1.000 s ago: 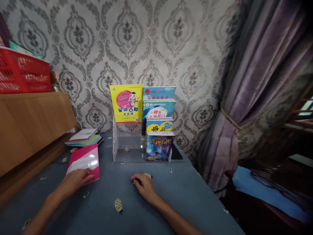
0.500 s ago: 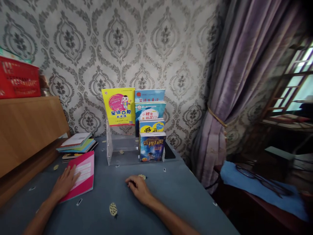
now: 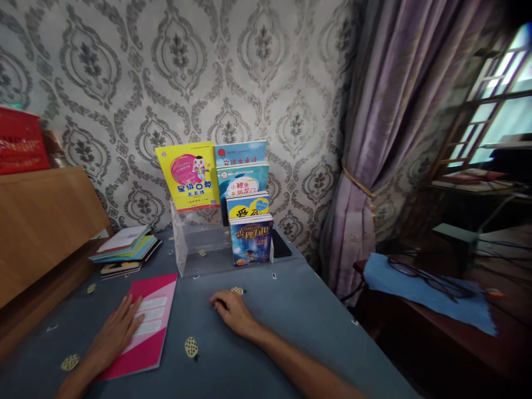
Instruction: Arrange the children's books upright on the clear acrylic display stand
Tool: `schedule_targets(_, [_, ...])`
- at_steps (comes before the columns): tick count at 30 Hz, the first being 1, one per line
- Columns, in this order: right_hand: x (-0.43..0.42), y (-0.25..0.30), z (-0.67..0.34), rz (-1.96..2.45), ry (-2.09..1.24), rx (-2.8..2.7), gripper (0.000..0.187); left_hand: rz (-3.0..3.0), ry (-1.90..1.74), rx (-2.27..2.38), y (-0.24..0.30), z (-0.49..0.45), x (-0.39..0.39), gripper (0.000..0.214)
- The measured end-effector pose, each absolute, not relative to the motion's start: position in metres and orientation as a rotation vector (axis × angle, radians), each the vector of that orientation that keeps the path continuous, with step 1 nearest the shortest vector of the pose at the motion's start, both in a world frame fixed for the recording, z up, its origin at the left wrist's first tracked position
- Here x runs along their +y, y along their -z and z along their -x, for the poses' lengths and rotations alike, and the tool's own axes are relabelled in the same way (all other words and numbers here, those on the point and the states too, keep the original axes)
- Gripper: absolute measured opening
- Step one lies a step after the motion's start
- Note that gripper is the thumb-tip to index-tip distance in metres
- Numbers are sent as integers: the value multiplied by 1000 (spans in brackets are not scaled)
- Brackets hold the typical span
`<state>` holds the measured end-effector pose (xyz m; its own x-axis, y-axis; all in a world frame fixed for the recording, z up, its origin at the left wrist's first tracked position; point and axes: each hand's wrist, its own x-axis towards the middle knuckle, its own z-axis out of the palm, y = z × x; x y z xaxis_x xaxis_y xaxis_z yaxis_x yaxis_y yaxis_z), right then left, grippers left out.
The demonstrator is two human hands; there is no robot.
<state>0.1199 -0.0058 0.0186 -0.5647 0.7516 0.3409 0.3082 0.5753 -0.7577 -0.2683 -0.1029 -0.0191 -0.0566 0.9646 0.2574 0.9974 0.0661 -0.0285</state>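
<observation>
My left hand (image 3: pixel 113 335) lies flat, fingers stretched out, on a pink booklet (image 3: pixel 147 318) lying on the blue-grey cloth of the table (image 3: pixel 291 316). My right hand (image 3: pixel 231 311) rests on the cloth in the middle, fingers curled loosely downward, with nothing visible in it. Behind the hands stands a clear acrylic rack (image 3: pixel 195 246). A yellow book (image 3: pixel 189 176) stands in its back left slot, and several books, the front one dark blue (image 3: pixel 251 239), fill its right side in steps.
A stack of thin books (image 3: pixel 124 248) lies at the back left beside a wooden headboard-like panel (image 3: pixel 41 221) with a red basket (image 3: pixel 20 141) on top. A purple curtain (image 3: pixel 386 127) hangs right. A blue cloth (image 3: pixel 428 288) covers a dark side table.
The view has swung right and down. My left hand has slid the pink booklet nearer to me and lies further down on it. My right hand has stayed in place.
</observation>
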Motion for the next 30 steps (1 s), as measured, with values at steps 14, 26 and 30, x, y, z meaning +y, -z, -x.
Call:
schedule_targets(14, [-12, -14, -122, 814, -771, -2161, 27, 2000, 227, -2208, 31, 243, -115, 67])
schedule_targets(26, [-18, -27, -121, 747, -707, -2182, 21, 2333, 321, -2077, 21, 181, -141, 62])
schedule_targets(30, [-16, -28, -122, 781, -684, -2161, 19, 2545, 375, -1945, -3, 156, -133, 60])
